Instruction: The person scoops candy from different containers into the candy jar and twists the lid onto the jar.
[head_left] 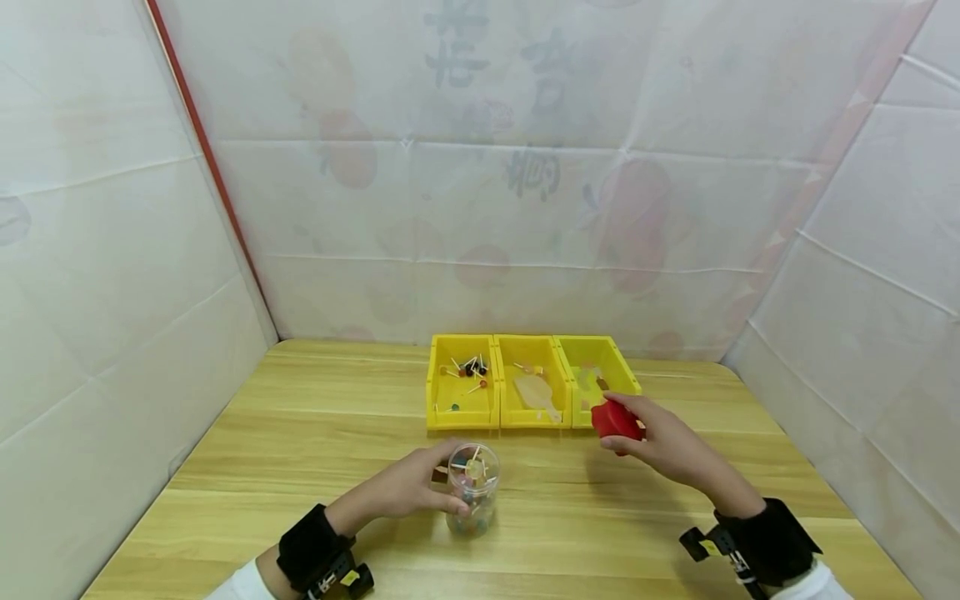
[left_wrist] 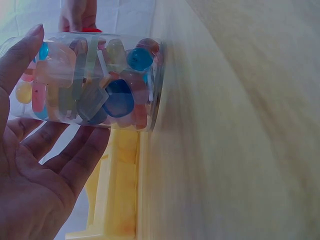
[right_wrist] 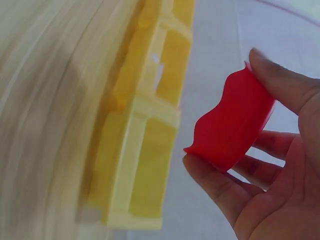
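I see the clear jar [head_left: 473, 487] standing upright on the wooden table [head_left: 300, 433], open at the top and packed with coloured sweets and lollipop sticks. My left hand [head_left: 408, 487] wraps round its side: in the left wrist view the thumb [left_wrist: 17, 55] lies along one wall and the fingers [left_wrist: 75, 155] curl under the other, so the jar [left_wrist: 95, 80] sits held between them. Off to the right, well apart from the jar, my right hand [head_left: 663, 446] holds the red lid [head_left: 615, 419] in the air. The right wrist view shows the lid [right_wrist: 232, 122] pinched by its rim between thumb and fingertips [right_wrist: 280, 82]. Just beyond those fingertips sit three yellow bins [head_left: 528, 412] side by side; the left one holds lollipops [head_left: 468, 371], the middle one a pale flat piece [head_left: 536, 392].
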